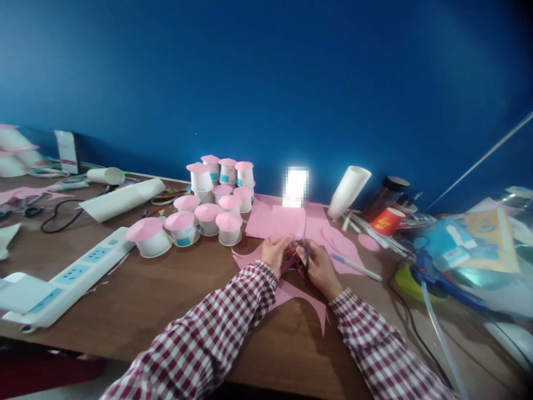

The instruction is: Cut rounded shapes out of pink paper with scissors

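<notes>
Both of my hands work close together above pink paper at the middle of the table. My right hand (320, 265) is closed around a pair of scissors (307, 256), dark at the handle, with the thin blades pointing away from me. Beside it, my left hand (275, 254) is closed in a pinch, fingertips near the scissors; what lies between them is hidden. Pink paper sheets (260, 214) lie just beyond the hands. A cut pink offcut (302, 300) with curved edges and sharp points spreads under my wrists.
Left of my hands stand several paper cups with pink cone tops (208, 214). A white power strip (70, 278) and a stack of cups (122, 200) lie farther left. Rightward are a marker (357, 266), leaning cups (350, 189), a red cup (387, 222) and a blue glue gun (445, 286).
</notes>
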`<move>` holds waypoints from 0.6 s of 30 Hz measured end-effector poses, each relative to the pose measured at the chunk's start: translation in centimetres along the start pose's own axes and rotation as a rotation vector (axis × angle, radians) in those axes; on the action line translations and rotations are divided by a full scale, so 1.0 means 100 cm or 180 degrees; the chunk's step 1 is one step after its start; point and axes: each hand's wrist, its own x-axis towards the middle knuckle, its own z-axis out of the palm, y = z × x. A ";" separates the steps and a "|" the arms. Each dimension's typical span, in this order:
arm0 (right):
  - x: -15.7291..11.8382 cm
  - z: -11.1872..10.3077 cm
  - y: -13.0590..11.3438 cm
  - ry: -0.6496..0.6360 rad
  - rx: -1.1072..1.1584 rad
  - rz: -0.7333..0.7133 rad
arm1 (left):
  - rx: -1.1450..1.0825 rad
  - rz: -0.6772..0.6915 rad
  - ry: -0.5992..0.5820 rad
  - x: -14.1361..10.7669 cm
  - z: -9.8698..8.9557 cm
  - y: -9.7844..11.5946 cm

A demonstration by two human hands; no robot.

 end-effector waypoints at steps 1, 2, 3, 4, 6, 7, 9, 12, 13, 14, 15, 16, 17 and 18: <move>0.000 0.000 0.001 0.0005 0.0006 -0.0023 | 0.0007 0.0001 0.0002 -0.001 0.001 0.000; 0.000 0.000 0.001 0.0014 0.0011 -0.0045 | 0.0008 0.0002 0.0004 -0.001 0.001 0.001; 0.000 0.000 0.001 0.0019 0.0015 -0.0061 | 0.0000 0.0004 0.0004 -0.001 0.001 0.001; 0.000 0.000 0.002 0.0025 0.0016 -0.0070 | -0.0012 -0.0001 0.0005 -0.001 0.001 0.001; -0.001 0.000 0.002 0.0021 0.0010 -0.0071 | -0.0043 -0.0009 0.0005 0.000 0.001 0.000; -0.001 0.000 0.002 0.0024 0.0010 -0.0067 | -0.0051 -0.0019 -0.0002 0.001 0.000 -0.001; -0.001 0.000 0.002 0.0034 0.0020 -0.0055 | -0.0049 -0.0023 -0.0019 0.001 0.000 -0.001; 0.000 0.000 0.002 0.0021 0.0047 -0.0002 | -0.0052 -0.0002 -0.0075 0.001 0.000 -0.001; 0.000 0.000 0.001 0.0010 0.0048 0.0013 | -0.0054 0.0004 -0.0074 0.001 0.000 -0.001; -0.001 0.000 0.001 0.0006 0.0046 0.0018 | -0.0050 0.0007 -0.0068 0.000 0.000 -0.001; -0.001 0.000 0.001 0.0008 0.0042 0.0010 | -0.0039 0.0004 -0.0055 0.000 0.000 -0.001; -0.001 0.000 0.000 0.0019 0.0037 -0.0004 | -0.0026 -0.0005 -0.0036 -0.001 0.000 0.000; -0.001 0.000 0.000 0.0037 0.0030 -0.0018 | -0.0019 -0.0010 -0.0014 -0.001 0.001 0.000; -0.001 0.000 0.000 0.0049 0.0028 -0.0020 | -0.0021 -0.0015 0.0001 -0.001 0.001 0.000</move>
